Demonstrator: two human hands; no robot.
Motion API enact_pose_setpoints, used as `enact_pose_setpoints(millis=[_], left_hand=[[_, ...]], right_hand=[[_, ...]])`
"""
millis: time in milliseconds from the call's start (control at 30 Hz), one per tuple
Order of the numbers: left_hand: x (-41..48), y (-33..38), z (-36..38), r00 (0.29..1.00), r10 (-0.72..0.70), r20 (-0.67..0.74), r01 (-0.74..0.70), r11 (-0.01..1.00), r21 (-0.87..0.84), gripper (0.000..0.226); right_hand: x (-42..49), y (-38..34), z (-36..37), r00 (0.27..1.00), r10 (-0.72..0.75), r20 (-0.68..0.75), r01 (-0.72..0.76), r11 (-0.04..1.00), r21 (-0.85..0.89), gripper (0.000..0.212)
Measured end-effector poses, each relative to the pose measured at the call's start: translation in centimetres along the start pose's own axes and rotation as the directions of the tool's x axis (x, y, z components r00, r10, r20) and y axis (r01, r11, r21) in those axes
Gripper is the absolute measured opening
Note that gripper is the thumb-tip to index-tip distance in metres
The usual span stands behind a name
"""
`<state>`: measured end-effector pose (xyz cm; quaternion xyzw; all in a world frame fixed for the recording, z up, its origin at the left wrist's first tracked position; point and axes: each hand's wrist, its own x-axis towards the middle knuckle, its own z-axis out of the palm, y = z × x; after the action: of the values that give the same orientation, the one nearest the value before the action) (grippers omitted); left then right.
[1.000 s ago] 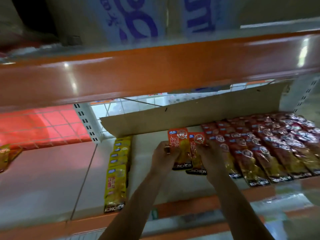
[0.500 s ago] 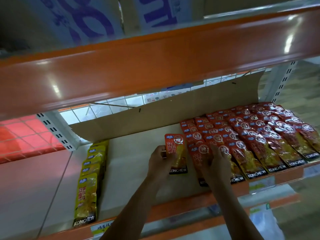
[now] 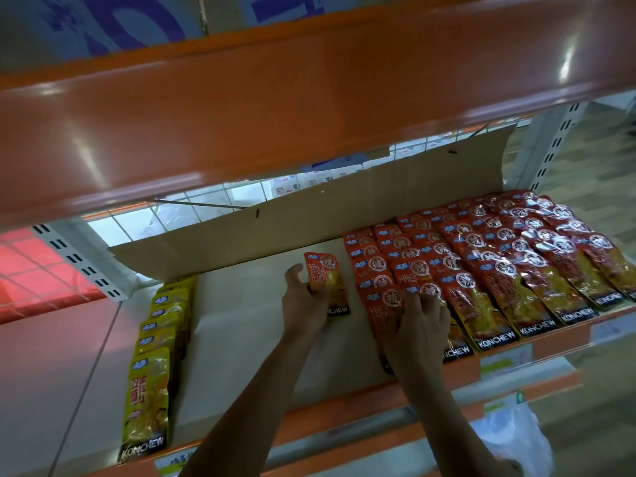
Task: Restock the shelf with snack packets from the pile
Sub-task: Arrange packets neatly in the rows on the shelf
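Orange steel forms the front beam of the upper shelf (image 3: 309,108), which spans the top of the view. Below it lies the shelf (image 3: 254,339) under restocking, a pale deck with an orange front edge. A cardboard sheet (image 3: 344,215) stands along its back edge. Red packet rows (image 3: 516,263) fill the right half of the shelf, overlapped like shingles, each row running from back edge to front edge. One yellow packet row (image 3: 155,373) runs the same way near the left end. Bare deck lies between the two.

The right hand (image 3: 418,325) rests with fingers spread on the front packets of the leftmost red row, near the front edge. It presses and, as far as can be seen, grips nothing. The left hand (image 3: 304,304) pinches one red packet (image 3: 327,280) by its left side, fingers curled round the edge. This packet lies just left of the leftmost red row, a narrow strip of deck between them. Its long axis runs back to front, parallel to the rows. The printed header points to the back edge, the black brand band to the front edge.

Judgement: this packet begins a new row. The next move calls for a short shift to the right, axis unchanged. The left hand is the nearer.
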<state>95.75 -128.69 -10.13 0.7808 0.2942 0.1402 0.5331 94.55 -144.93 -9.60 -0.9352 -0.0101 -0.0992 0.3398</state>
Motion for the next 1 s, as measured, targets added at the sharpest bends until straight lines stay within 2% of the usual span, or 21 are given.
enact_pose_setpoints(millis=[67,133,233,367,467,567,633,700,900,1000], left_hand=[[0.4,0.2,0.2,0.999,0.023,0.035,-0.025,0.998,0.05,0.065],[0.8,0.3,0.4,0.994,0.095,0.053,-0.103,0.98,0.171,0.061],[1.4,0.5,0.9,0.978,0.199,0.069,-0.209,0.868,0.451,0.046],[2.5,0.6,1.8,0.963,0.257,0.082,-0.253,0.758,0.601,0.041],[3.5,0.7,2.3,0.957,0.274,0.095,-0.27,0.723,0.636,0.039],[4.4,0.7,2.7,0.952,0.29,0.098,-0.281,0.7,0.656,0.039],[4.7,0.8,2.8,0.948,0.305,0.092,-0.288,0.697,0.657,0.039],[5.1,0.7,3.0,0.942,0.324,0.089,-0.301,0.696,0.652,0.036],[5.7,0.7,3.2,0.933,0.349,0.082,-0.315,0.688,0.654,0.034],[5.7,0.6,3.2,0.928,0.36,0.096,-0.332,0.682,0.651,0.033]], right_hand=[[0.0,0.0,0.1,0.999,-0.047,0.004,0.047,0.999,0.011,0.044],[0.0,-0.1,0.1,0.995,-0.097,-0.005,0.097,0.995,0.024,0.043],[0.1,-0.3,0.4,0.987,-0.16,-0.015,0.16,0.987,0.012,0.045],[0.0,-0.7,0.9,0.974,-0.223,0.043,0.226,0.972,-0.071,0.063],[0.6,-1.0,1.2,0.95,-0.287,0.124,0.304,0.94,-0.155,0.064],[1.4,-1.4,1.7,0.894,-0.41,0.181,0.441,0.877,-0.189,0.054],[1.9,-1.5,1.9,0.87,-0.436,0.229,0.482,0.85,-0.215,0.05],[2.3,-1.2,2.2,0.865,-0.425,0.265,0.485,0.842,-0.235,0.052],[2.3,-0.6,2.8,0.881,-0.418,0.223,0.459,0.869,-0.186,0.054],[2.4,-0.6,2.8,0.877,-0.41,0.249,0.456,0.874,-0.166,0.056]])
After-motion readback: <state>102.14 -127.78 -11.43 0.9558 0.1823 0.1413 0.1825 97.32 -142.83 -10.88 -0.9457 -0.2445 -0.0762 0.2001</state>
